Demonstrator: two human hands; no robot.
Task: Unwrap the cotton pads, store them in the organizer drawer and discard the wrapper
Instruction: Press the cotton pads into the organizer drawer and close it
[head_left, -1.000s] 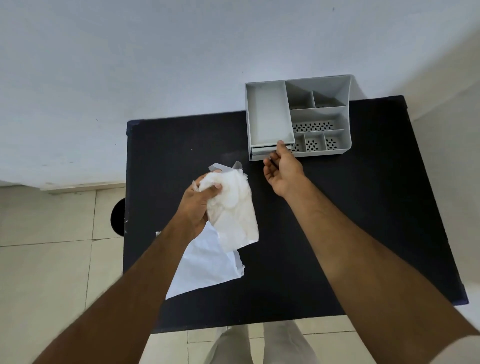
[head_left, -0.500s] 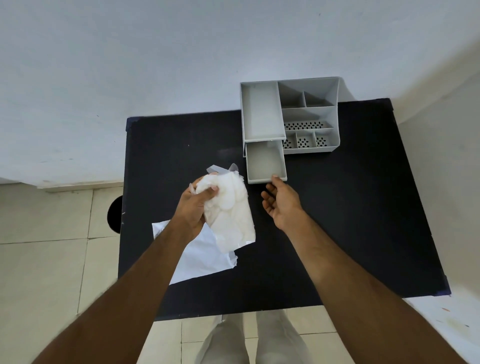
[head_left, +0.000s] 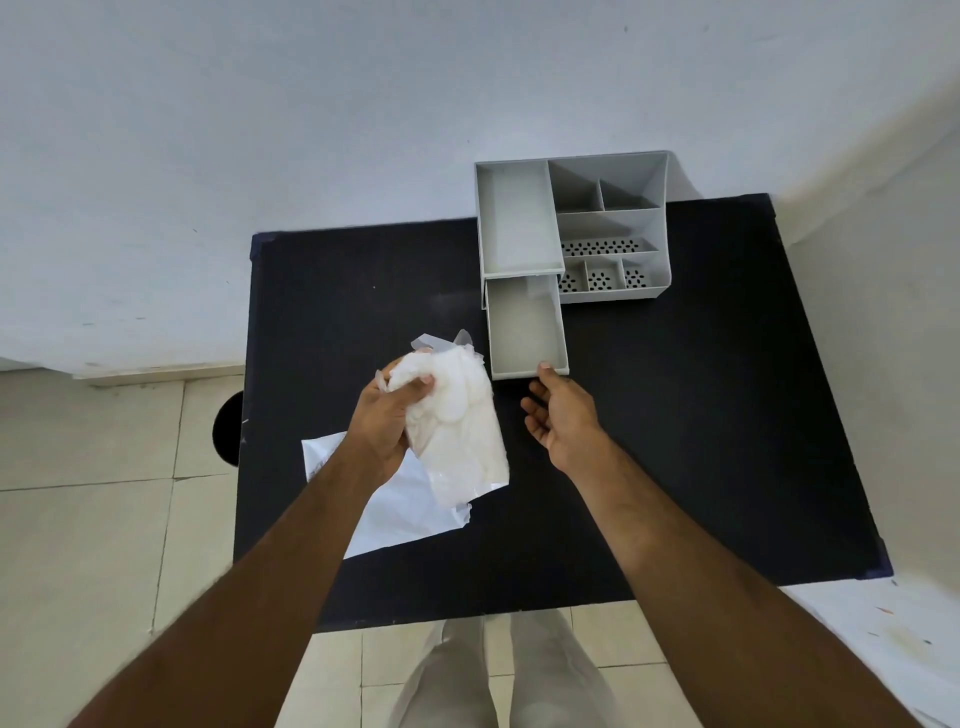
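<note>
L hand (head_left: 382, 415): fingers clamped on pads (head_left: 457, 421), held above table (head_left: 675, 415)
R hand (head_left: 563, 415): fingers loose, apart; one fingertip at drawer (head_left: 524, 325) front
Drawer: pulled out of organizer (head_left: 571, 228)
Wrapper (head_left: 400, 509): flat on table under pads

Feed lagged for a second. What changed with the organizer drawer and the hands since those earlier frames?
The right hand pulled the organizer drawer out toward the person; it was shut a second ago and now stands open and empty, a fingertip still at its front edge. Unchanged: the left hand keeps gripping the pack of cotton pads above the table, the white wrapper sheet lies beneath, and the organizer stays at the back.
</note>
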